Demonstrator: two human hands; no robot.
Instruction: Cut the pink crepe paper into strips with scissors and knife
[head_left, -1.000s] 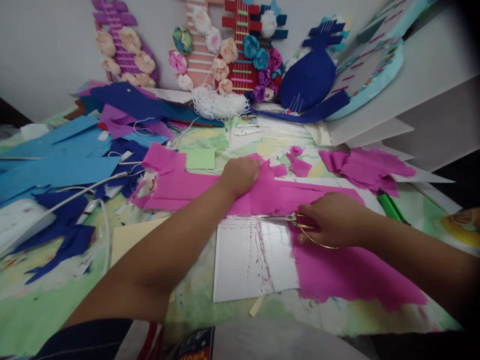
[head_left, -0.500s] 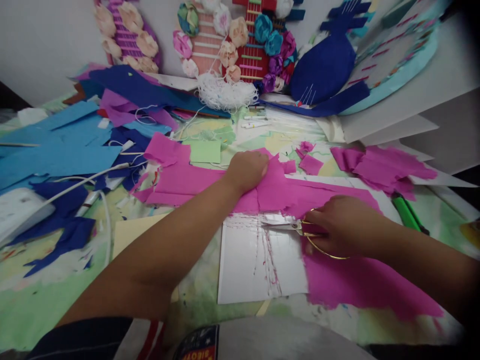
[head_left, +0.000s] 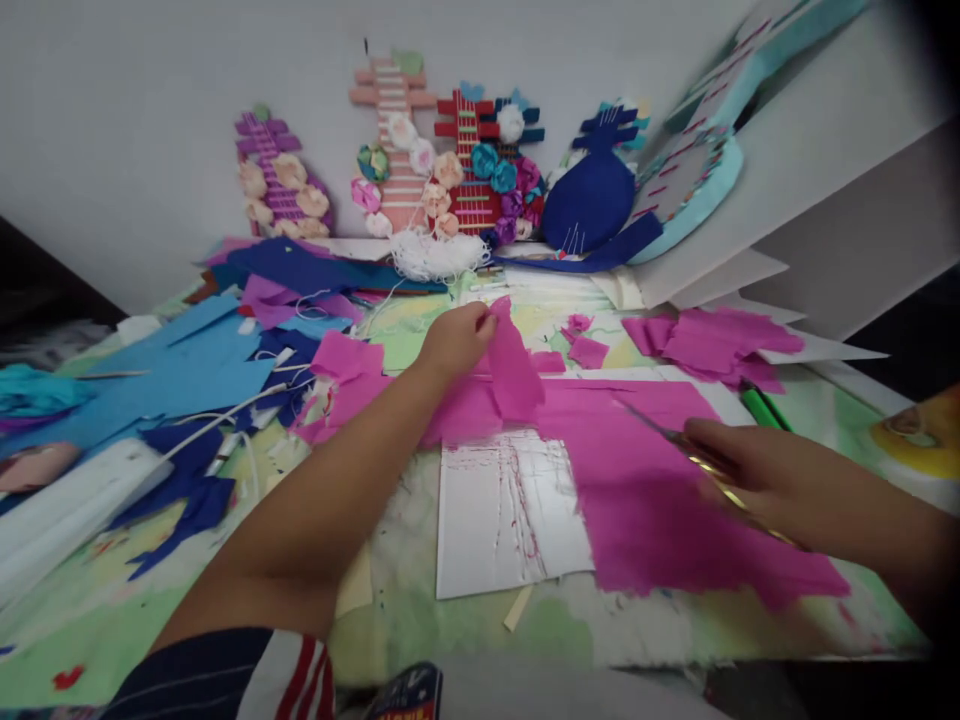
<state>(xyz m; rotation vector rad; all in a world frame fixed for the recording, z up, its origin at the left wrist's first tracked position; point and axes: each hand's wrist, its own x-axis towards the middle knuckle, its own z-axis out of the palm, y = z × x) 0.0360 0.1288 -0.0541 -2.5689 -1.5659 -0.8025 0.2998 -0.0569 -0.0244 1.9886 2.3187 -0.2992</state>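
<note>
Between the fingers of my left hand (head_left: pixel 457 340) hangs a strip of pink crepe paper (head_left: pixel 517 365), lifted above the board. My right hand (head_left: pixel 739 465) is closed around the gold handles of a pair of scissors (head_left: pixel 675 440); motion smears them, and the blades point left over a large pink crepe paper sheet (head_left: pixel 645 500). Under the pink paper lies a white board (head_left: pixel 480 530), its bare part streaked with glue and reddish marks. More pink paper covers the board's upper part, partly hidden behind my left wrist.
Blue paper (head_left: pixel 195 350) and a white power strip (head_left: pixel 82 520) with cables lie on the left. Decorated paper instruments (head_left: pixel 592 200) lean on the wall behind white yarn (head_left: pixel 439 255). Pink scraps (head_left: pixel 720 340) and a green cutter (head_left: pixel 763 408) are at right.
My left hand has raised a piece of pink paper off the board. The scissors have moved right, away from the paper's lower edge. The view has tilted up, showing more wall.
</note>
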